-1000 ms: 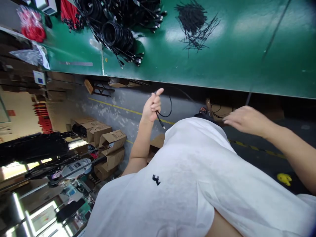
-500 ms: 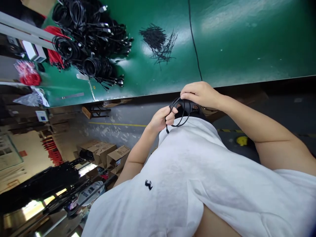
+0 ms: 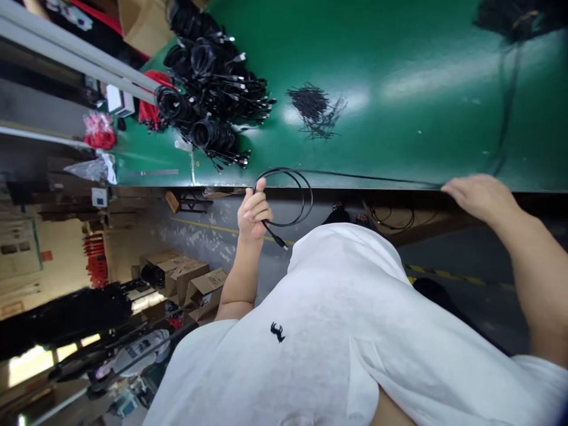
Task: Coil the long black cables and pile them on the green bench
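My left hand (image 3: 252, 212) is closed round a black cable (image 3: 355, 177), holding a small loop of it with the plug end hanging below the fist. From that loop the cable runs taut to the right along the front edge of the green table (image 3: 421, 118). My right hand (image 3: 481, 195) is stretched far to the right at the table edge, its fingertips pinched on the same cable. Both hands are just in front of the table, above my white shirt.
A pile of coiled black cables (image 3: 208, 89) lies on the table's left part, with a small heap of black ties (image 3: 315, 109) beside it. Red bundles (image 3: 100, 133) sit at the far left. A dark bundle (image 3: 510, 18) is at the top right. Cardboard boxes (image 3: 195, 284) stand on the floor.
Half a second ago both hands were together on the loop. My right hand has since slid far to the right, drawing the cable out straight along the table edge; my left hand keeps the loop.
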Demonstrator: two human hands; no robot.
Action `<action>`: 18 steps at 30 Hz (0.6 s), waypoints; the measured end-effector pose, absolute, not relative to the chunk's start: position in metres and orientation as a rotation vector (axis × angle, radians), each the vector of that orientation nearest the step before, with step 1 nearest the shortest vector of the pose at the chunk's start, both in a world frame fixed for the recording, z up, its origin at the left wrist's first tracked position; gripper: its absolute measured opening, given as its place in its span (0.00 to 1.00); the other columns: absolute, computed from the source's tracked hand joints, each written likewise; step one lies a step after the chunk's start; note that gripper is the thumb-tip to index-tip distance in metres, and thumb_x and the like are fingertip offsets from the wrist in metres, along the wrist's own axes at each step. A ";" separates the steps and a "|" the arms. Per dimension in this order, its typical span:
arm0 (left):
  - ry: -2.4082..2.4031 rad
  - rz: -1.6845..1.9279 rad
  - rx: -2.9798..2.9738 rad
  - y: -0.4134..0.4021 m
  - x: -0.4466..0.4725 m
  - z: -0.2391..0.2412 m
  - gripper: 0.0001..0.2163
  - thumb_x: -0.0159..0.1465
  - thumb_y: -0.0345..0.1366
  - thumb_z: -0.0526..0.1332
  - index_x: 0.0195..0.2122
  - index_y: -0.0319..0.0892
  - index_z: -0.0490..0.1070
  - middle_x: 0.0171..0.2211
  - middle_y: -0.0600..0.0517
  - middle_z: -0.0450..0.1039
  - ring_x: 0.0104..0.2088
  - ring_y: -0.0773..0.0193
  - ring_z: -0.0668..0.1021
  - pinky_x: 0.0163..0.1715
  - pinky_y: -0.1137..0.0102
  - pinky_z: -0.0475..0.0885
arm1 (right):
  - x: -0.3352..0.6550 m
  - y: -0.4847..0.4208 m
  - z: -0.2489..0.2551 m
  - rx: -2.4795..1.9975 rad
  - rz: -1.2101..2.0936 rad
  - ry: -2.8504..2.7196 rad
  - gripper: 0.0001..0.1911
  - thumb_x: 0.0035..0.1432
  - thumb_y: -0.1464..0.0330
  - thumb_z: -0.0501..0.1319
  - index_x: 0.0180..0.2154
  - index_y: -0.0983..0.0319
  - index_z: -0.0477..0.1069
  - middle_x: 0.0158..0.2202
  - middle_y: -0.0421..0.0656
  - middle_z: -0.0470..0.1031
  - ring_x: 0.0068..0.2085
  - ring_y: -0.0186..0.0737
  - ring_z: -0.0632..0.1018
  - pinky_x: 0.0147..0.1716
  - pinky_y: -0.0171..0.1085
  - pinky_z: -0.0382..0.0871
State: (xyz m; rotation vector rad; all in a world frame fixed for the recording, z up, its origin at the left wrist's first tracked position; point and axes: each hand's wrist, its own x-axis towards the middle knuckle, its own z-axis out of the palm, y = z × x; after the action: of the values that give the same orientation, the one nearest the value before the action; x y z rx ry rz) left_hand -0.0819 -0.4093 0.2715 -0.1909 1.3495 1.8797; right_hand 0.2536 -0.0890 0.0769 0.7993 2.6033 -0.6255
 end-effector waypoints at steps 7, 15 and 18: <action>1.459 1.444 -0.014 -0.391 -0.069 0.245 0.09 0.68 0.38 0.61 0.41 0.36 0.74 0.27 0.52 0.76 0.23 0.75 0.76 0.17 0.83 0.63 | 0.176 -0.186 0.193 -0.308 -1.468 2.753 0.21 0.70 0.59 0.50 0.41 0.59 0.79 0.38 0.45 0.81 0.38 0.40 0.80 0.40 0.37 0.70; 1.143 1.199 0.278 -0.373 -0.017 0.229 0.18 0.59 0.48 0.69 0.37 0.36 0.74 0.22 0.50 0.76 0.22 0.66 0.78 0.24 0.75 0.73 | 0.093 -0.157 0.205 0.039 -1.714 2.797 0.19 0.67 0.58 0.53 0.35 0.61 0.78 0.32 0.39 0.79 0.35 0.36 0.77 0.36 0.34 0.64; 1.072 1.290 0.179 -0.373 -0.017 0.235 0.11 0.63 0.42 0.66 0.34 0.37 0.75 0.14 0.60 0.61 0.12 0.76 0.62 0.13 0.81 0.60 | 0.093 -0.149 0.189 0.076 -1.755 2.715 0.20 0.67 0.58 0.53 0.36 0.62 0.78 0.35 0.40 0.80 0.38 0.36 0.77 0.39 0.34 0.65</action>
State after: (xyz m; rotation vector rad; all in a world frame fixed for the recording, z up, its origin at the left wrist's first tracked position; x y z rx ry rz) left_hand -0.0175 -0.3733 0.2348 0.1786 1.0717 1.2898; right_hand 0.0933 -0.1486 0.1894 0.0765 2.7153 -1.7547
